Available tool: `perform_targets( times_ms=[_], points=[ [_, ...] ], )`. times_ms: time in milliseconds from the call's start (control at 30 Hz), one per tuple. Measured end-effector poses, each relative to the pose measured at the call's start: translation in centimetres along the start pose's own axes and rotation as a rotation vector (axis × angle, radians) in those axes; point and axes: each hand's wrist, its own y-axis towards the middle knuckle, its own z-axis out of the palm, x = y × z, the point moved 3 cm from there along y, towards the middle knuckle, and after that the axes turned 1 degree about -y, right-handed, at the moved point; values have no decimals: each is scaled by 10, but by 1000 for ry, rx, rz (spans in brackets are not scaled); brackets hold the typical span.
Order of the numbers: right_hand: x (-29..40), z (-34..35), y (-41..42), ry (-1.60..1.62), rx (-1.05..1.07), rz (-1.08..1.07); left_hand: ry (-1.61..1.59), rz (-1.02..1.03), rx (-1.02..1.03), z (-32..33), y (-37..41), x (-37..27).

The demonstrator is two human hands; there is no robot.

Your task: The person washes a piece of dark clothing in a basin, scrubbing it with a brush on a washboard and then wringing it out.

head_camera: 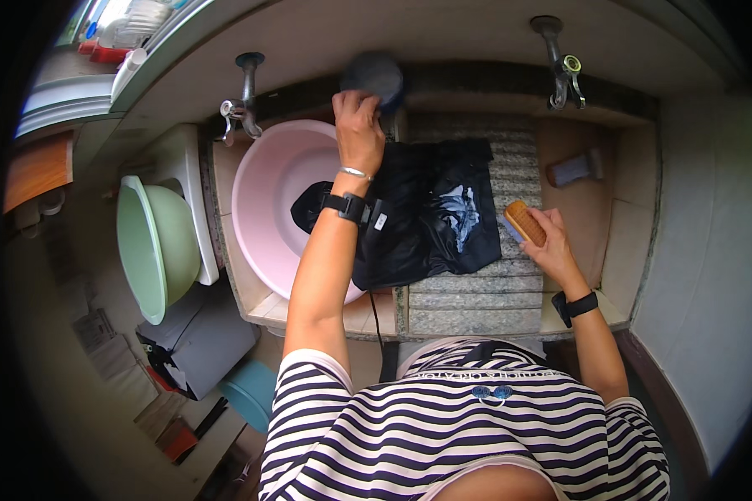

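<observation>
Black wet-looking cloth (401,181) lies over a ridged stone washboard (476,304), with whitish-blue paste or foam (460,216) on it. One end of the cloth hangs into a pink basin (260,206). My left hand (357,125) is above the basin's back edge, with its fingers at a blurred dark round container (373,78); whether it grips the container is unclear. My right hand (550,244) holds a scrubbing brush with an orange-brown back (526,223) and pale bristles, to the right of the cloth.
Two wall taps, one at left (243,109) and one at right (564,78), stick out above the trough. Another brush (573,170) lies in the right compartment. A green basin (163,244) stands tilted at the left; a blue tub (250,391) is lower down.
</observation>
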Motion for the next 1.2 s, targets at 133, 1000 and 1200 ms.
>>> perform_targets(
  times_ms=[133, 1000, 1200],
  points=[
    [3, -12, 13, -25, -37, -19, 147, 1, -85, -5, -8, -29],
    [22, 116, -8, -371, 498, -383, -336, -88, 736, -46, -285, -147],
    [24, 71, 68, -639, 213, -230, -297, -85, 745, -52, -284, -152]
  ],
)
